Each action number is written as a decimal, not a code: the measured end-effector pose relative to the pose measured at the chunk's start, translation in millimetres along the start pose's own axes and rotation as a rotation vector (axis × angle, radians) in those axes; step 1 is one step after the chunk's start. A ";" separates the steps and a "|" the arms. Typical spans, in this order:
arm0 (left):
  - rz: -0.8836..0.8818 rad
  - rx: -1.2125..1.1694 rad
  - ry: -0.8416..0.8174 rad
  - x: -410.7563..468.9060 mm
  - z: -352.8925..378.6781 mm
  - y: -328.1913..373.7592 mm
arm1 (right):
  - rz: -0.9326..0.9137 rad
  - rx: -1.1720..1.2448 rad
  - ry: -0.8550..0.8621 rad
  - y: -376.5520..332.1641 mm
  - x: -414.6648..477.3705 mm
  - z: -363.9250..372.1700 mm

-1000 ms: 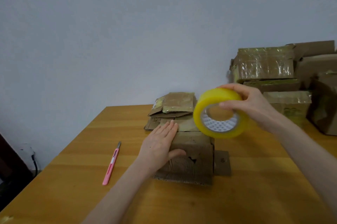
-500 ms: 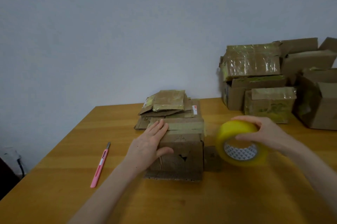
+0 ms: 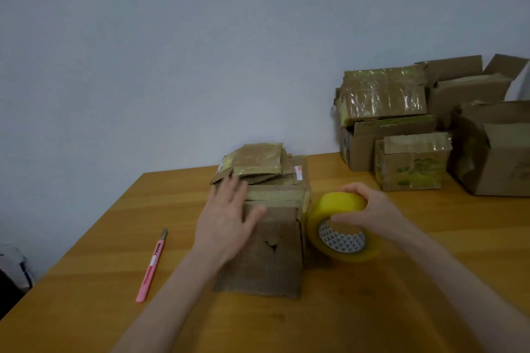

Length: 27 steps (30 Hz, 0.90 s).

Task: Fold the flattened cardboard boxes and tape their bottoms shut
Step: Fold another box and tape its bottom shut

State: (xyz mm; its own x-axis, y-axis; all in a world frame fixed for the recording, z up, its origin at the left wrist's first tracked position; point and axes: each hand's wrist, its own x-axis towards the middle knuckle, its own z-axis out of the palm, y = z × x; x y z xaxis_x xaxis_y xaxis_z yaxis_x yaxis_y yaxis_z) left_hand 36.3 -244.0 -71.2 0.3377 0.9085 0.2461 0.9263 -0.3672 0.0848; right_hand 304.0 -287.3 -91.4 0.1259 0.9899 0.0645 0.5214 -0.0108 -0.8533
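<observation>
Head view, looking down on a wooden surface [image 3: 372, 312] set against a pale wall

- Cardboard box [image 3: 275, 269]: centre of the surface, worn brown, with a small tear in the panel nearest the camera and a strip of yellowish tape across its far part
- Left hand [image 3: 226, 220]: lies flat on the box's left part, fingers straight and spread toward 12 o'clock, thumb out toward 3 o'clock; it grips nothing and only presses on the cardboard
- Right hand [image 3: 370, 209]: fingers curled over the top of the yellow tape roll [image 3: 341, 203], thumb at the rim of the core; clamped on the roll
- Tape roll: at 3 o'clock of the box, just beside its right edge, tilted so the patterned core faces the camera; cannot tell whether it touches the box
- Stack of flattened boxes [image 3: 258, 166]: at 12 o'clock of the box, up against its far side
- Pink utility knife [image 3: 152, 266]: at 9 o'clock, well apart from the box, lying on the surface, tip toward 12 o'clock
- Pile of taped boxes [image 3: 401, 128]: at 2 o'clock, stacked against the wall, several glossy with tape
</observation>
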 end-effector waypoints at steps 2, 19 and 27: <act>0.106 0.084 -0.103 -1.6 2.5 34.9 | 0.001 -0.004 0.010 -0.3 -1.6 -0.5; 0.069 0.209 -0.141 2.6 9.5 -17.8 | -0.065 0.248 -0.118 -4.3 -16.4 23.6; 0.227 0.220 0.015 -2.9 22.4 -16.2 | -0.191 0.110 -0.116 -6.0 -12.2 24.9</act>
State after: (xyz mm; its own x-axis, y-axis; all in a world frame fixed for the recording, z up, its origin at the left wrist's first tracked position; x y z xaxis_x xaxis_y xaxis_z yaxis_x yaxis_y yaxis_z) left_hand 24.0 -236.2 -94.9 0.5390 0.8046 0.2491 0.8420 -0.5068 -0.1850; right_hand 278.3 -295.8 -99.9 -0.0675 0.9821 0.1758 0.4308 0.1876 -0.8827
